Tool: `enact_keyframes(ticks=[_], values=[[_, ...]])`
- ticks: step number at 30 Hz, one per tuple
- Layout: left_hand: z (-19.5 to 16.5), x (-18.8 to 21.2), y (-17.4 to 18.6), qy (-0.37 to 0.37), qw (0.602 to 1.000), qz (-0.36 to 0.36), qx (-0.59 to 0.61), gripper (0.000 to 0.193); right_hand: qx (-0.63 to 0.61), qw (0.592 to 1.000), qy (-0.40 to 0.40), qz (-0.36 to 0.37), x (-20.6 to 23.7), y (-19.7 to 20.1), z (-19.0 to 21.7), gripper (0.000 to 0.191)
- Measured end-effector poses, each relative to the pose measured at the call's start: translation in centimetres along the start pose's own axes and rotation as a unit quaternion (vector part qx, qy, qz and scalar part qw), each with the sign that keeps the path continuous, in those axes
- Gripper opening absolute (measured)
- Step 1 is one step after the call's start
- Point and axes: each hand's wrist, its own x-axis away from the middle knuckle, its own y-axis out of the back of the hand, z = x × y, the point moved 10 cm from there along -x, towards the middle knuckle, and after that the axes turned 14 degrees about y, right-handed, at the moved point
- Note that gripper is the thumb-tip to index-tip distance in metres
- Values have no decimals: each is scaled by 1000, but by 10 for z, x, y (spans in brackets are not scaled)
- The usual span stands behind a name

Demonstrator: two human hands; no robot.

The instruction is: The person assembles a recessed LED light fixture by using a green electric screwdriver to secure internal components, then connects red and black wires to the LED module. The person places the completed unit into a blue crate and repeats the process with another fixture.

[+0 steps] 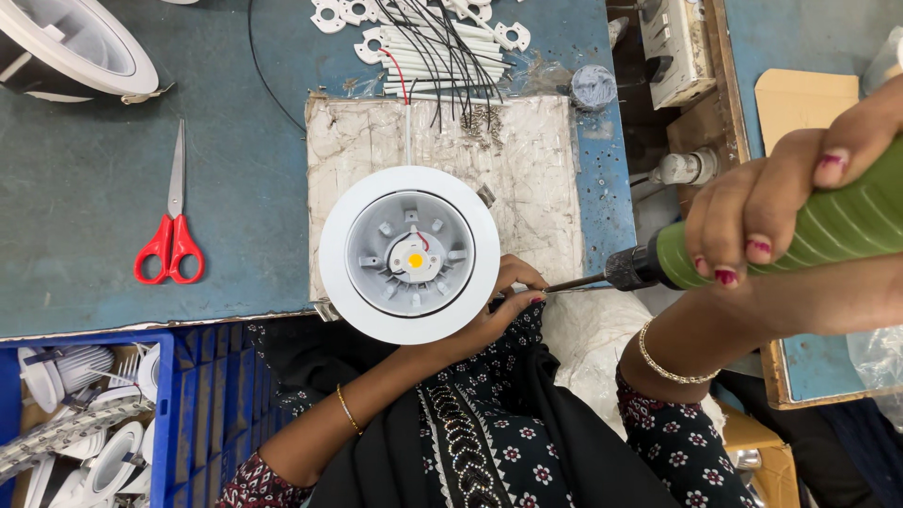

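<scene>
1. We see the left hand (499, 306) cupped under the right edge of a round white downlight housing (409, 254); its fingers curl up around the rim and are clamped on it, with the thumb and fingertips meeting the tip of the driver bit.
2. The right hand (771, 216) wraps a green-handled power screwdriver (809, 235), fingers closed tightly around the ribbed grip; the dark chuck and thin bit point left, toward the left fingertips.
3. The housing lies face up just left of the left fingers, showing a grey inner plate with 1 small yellow LED at its centre. It rests partly on a worn white sheet (527, 179), which spreads above those fingers.
4. Farther beyond the fingers, past the sheet, lie white tubes with black wires (442, 47) and white brackets.
5. Well to the left of the left hand, red-handled scissors (171, 230) lie on the blue-green table (85, 160).
6. Below and left of the left wrist, a blue crate (202, 395) holds more white fittings.
7. Another white fixture (75, 42) sits at the far upper left.
</scene>
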Motion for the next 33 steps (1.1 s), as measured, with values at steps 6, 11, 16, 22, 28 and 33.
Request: enact_keyframes(ticks=[6,11,16,22,28,33], values=[[3,0,-1,9,1000,-10,0,11,44,998,-21,-48,11,9,1,33],[-2,2,-1,-16,1000,-16,-9,11,45,999,-1,-14,-6,-6,1,33],[25,10,-3,95,991,49,77,48,14,1000,-12,1,-18,-6,6,25],[61,61,19,153,965,192,92,40,-43,994,14,101,15,28,18,19],[119,123,134,391,920,-16,-8,50,-33,984,-13,172,-38,45,-20,24],[62,94,142,162,961,-108,194,63,12,996,-10,92,-120,32,-103,48]])
